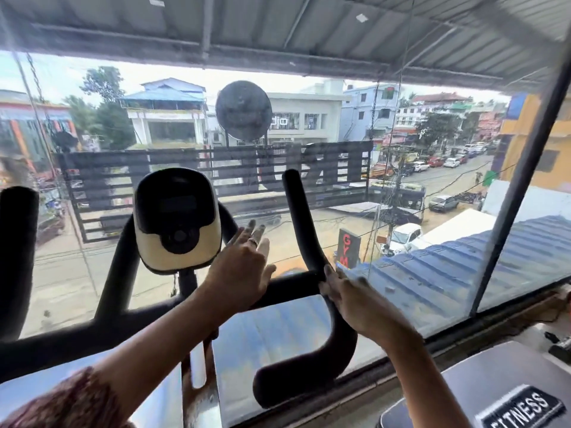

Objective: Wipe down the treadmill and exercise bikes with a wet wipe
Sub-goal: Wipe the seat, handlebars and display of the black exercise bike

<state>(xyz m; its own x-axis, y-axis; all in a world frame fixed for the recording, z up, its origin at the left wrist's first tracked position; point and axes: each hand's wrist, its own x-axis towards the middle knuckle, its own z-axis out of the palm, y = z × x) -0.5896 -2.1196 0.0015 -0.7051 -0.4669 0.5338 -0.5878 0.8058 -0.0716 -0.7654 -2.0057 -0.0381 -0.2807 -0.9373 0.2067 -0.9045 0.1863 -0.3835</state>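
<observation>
Floor-to-ceiling window glass [432, 211] fills the background, with a street and parked cars well below. Just inside it stands an exercise bike [117, 273], seen from the rider's side.

Its black handlebar [296, 211] rises in padded horns to either side of a cream-and-black console [177, 220]. A crossbar [293, 284] joins them, and a lower loop grip [309, 372] curls beneath.

The left hand [244, 270] is spread, with its fingers straight and apart and a ring [252, 241] on one. It hangs over the crossbar just beside the console and grips nothing.

The right hand [355, 301] has its fingertips against the bend where the crossbar meets the right horn. Blur hides whether its fingers are curled round the bar or merely pressing, so I cannot tell its state. No wet wipe can be made out for certain; if there is one, it is probably under these fingers.

The bar looks stiff and fixed, so it should take firm pressure. Its foam sleeve is likely soft and a little grippy, and may drag a damp wipe rather than let it slide. Wrapping the wipe round the tube and pulling along it would probably suit best. The console looks like smooth plastic with a screen and probably needs a lighter touch.

At lower right a grey machine panel bears a FITNESS label [522, 409].
</observation>
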